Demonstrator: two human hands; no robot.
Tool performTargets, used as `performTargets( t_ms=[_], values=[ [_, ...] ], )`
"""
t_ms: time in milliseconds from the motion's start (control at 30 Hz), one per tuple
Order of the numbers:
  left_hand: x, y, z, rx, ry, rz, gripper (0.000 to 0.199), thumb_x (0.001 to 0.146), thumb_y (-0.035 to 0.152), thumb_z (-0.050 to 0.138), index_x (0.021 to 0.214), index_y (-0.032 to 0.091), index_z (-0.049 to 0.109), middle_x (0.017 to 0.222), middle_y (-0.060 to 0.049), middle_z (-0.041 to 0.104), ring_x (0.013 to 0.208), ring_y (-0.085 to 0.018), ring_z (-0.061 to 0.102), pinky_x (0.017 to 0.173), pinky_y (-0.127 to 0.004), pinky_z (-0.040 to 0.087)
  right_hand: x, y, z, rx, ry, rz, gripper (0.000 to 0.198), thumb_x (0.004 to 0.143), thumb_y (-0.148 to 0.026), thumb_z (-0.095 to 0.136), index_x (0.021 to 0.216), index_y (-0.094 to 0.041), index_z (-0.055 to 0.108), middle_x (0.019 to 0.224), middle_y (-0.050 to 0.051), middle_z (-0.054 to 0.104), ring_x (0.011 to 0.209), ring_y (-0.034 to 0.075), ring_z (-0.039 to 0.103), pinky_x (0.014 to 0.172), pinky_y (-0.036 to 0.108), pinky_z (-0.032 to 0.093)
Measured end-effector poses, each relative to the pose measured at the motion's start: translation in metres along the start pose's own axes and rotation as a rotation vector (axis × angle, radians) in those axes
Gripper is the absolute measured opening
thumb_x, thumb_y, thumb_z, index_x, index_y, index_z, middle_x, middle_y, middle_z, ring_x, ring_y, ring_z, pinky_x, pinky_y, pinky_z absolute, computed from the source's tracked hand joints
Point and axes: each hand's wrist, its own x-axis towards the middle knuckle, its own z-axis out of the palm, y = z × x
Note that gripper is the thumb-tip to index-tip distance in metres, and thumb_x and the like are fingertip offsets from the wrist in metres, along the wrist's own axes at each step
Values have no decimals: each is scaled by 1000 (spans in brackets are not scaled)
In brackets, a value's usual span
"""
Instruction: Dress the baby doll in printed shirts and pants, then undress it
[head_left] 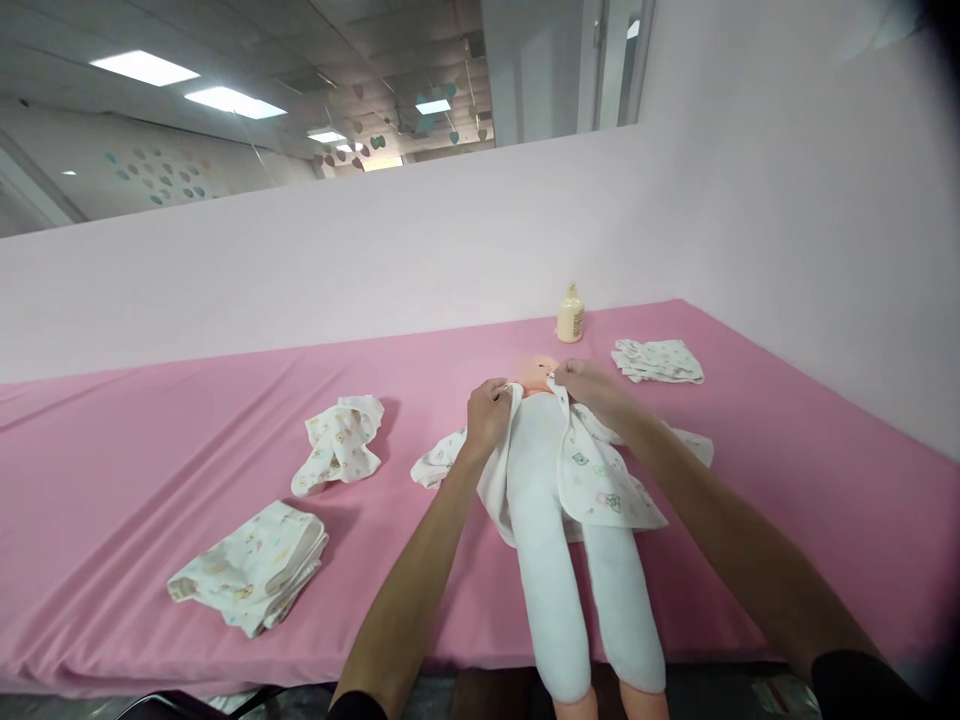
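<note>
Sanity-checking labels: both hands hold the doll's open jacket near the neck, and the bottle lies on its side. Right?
Not lying: the bottle stands upright, per the head view. Left hand and right hand do hold the doll's open jacket near the neck.

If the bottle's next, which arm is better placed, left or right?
Probably the right: the right grip is nearer the bottle, the left grip farther off. Both hold edges of the open jacket, so either must let go first.

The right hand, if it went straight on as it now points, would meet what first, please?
Beyond the jacket it pinches, the right hand would probably meet the doll's head first, though depth is hard to judge here.
</note>
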Motion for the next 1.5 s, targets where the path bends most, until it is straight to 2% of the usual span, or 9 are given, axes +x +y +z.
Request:
performTargets(
  t_ms=[133, 400, 533, 700, 800, 900, 1067, 1300, 1500],
  values=[
    [0, -2, -3, -296, -103, -161, 33, 76, 27, 70, 105, 12, 73, 108, -13, 75, 102, -23, 69, 95, -36, 50, 0, 1, 2, -36, 49, 3, 22, 71, -16, 54, 67, -22, 33, 63, -6, 31, 54, 8, 26, 48, 26, 20],
    [-1, -7, -4, -488, -175, -209, 30, 66, 23, 76, 93, 10, 74, 93, -10, 75, 87, -16, 67, 92, -31, 48, -5, 19, 12, 19, 190, 16, 11, 75, -23, 57, 73, -22, 46, 59, -6, 44, 51, 10, 40, 48, 25, 31],
    [-3, -7, -2, -426, -159, -204, 24, 68, 16, 72, 91, 11, 71, 83, -6, 71, 78, -12, 63, 85, -27, 47, -10, 31, 18, 145, 234, -29, 9, 79, -26, 58, 80, -22, 50, 60, -6, 48, 51, 10, 45, 50, 24, 37],
    [-4, -6, -3, -221, -170, -178, 22, 73, 18, 67, 94, 12, 70, 84, -4, 69, 79, -13, 61, 77, -25, 46, -17, 29, 22, 133, 253, -35, 8, 80, -25, 59, 83, -22, 52, 58, -7, 46, 46, 9, 38, 44, 23, 29],
    [-7, -4, -6, -30, -176, -128, 9, 79, 24, 62, 79, 15, 66, 72, -1, 61, 70, -13, 55, 67, -25, 41, -18, 28, 24, 121, 262, -51, 7, 81, -24, 59, 84, -22, 52, 58, -6, 47, 46, 9, 39, 44, 23, 29],
    [-11, 0, -12, 236, -145, -52, 29, 85, 35, 58, 62, 18, 50, 62, 1, 47, 62, -12, 44, 59, -26, 31, -17, 29, 25, 121, 265, -71, 7, 82, -24, 58, 83, -21, 52, 57, -6, 46, 46, 8, 38, 44, 22, 28],
    [-16, 6, -23, 595, -143, 5, 42, 86, 40, 57, 56, 21, 35, 56, 2, 36, 59, -14, 38, 60, -29, 24, -18, 30, 25, 115, 272, -101, 7, 81, -24, 57, 83, -21, 51, 57, -7, 46, 46, 8, 40, 43, 22, 28],
    [-11, 4, -22, 405, -173, 16, 13, 85, 26, 54, 76, 18, 59, 72, 0, 57, 68, -14, 49, 64, -25, 33, -18, 33, 26, 100, 281, -110, 8, 83, -27, 57, 84, -22, 51, 58, -7, 47, 46, 8, 41, 44, 22, 30],
    [-14, 5, -16, 263, -208, 56, 25, 87, 38, 56, 80, 16, 64, 68, 1, 54, 66, -13, 46, 61, -25, 33, -17, 35, 27, 142, 279, -138, 9, 81, -27, 58, 83, -22, 51, 57, -8, 45, 44, 8, 39, 43, 22, 27]
  ],
)
